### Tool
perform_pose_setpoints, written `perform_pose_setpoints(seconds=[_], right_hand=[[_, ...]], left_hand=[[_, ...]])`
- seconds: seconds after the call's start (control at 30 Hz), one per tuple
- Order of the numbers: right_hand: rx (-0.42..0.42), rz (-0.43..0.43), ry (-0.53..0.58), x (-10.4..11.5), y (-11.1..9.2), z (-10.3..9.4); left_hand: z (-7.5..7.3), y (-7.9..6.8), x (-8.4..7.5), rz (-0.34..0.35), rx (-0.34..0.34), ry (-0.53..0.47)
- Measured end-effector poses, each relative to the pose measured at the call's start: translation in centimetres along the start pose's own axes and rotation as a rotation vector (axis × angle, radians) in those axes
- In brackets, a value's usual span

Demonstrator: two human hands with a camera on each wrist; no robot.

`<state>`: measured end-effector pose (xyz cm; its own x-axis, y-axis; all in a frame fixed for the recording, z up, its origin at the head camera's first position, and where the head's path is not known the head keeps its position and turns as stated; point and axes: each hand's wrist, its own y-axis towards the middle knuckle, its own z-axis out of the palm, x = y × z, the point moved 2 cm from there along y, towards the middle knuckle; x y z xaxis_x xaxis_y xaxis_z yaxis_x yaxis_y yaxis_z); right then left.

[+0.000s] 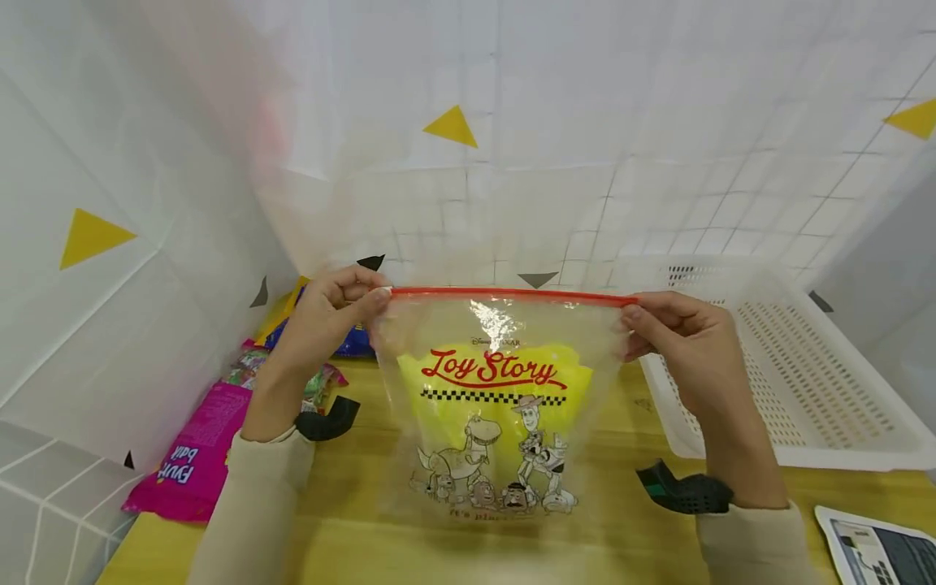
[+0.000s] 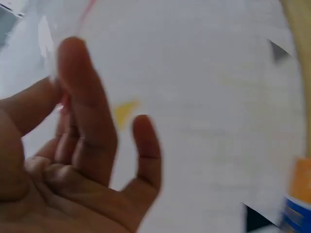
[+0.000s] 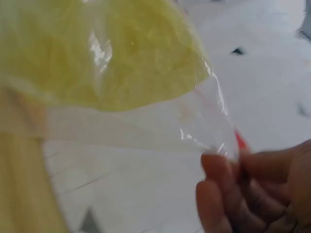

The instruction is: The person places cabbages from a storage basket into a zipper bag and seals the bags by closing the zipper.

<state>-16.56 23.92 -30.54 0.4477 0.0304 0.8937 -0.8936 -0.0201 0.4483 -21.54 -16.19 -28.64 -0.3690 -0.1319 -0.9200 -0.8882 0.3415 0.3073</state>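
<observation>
A clear zip bag with a red top strip and a yellow "Toy Story" print hangs upright over the table. My left hand pinches its top left corner between thumb and fingers. At the opposite top corner, my right hand pinches the bag beside the end of the red strip, which runs straight between both hands. In the left wrist view, the thumb and index finger of the left hand meet at the film while the little finger stands apart. The right wrist view has the right hand gripping the bag's corner.
Left on the wooden table lie a pink snack packet and a blue and yellow packet. A white perforated basket stands at the right, with a dark-screened device in front. White sheets wall the back and sides.
</observation>
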Motion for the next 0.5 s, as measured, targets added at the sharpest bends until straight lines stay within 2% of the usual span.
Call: perform_pose_setpoints(seconds=[0.07, 0.13, 0.2, 0.27, 0.33, 0.5], right_hand=[[-0.003, 0.152, -0.167, -2.1, 0.4, 0.8], [0.003, 0.268, -0.329, -4.6, 0.7, 1.7], [0.015, 0.325, -0.429, -7.0, 0.8, 2.4], [0.005, 0.331, -0.489, -9.0, 0.9, 2.8], [-0.008, 0.310, -0.529, -10.4, 0.8, 2.9], [-0.014, 0.232, -0.583, -11.9, 0.6, 2.2]], left_hand=[[0.0, 0.6, 3.0, -0.142, 0.035, 0.035], [0.2, 0.8, 6.3, -0.270, 0.036, 0.087], [0.6, 0.8, 9.1, -0.333, 0.026, 0.135], [1.1, 0.6, 11.2, -0.352, -0.005, 0.164], [1.6, 0.4, 12.5, -0.319, -0.015, 0.196], [2.5, -0.1, 13.5, -0.280, -0.031, 0.197]])
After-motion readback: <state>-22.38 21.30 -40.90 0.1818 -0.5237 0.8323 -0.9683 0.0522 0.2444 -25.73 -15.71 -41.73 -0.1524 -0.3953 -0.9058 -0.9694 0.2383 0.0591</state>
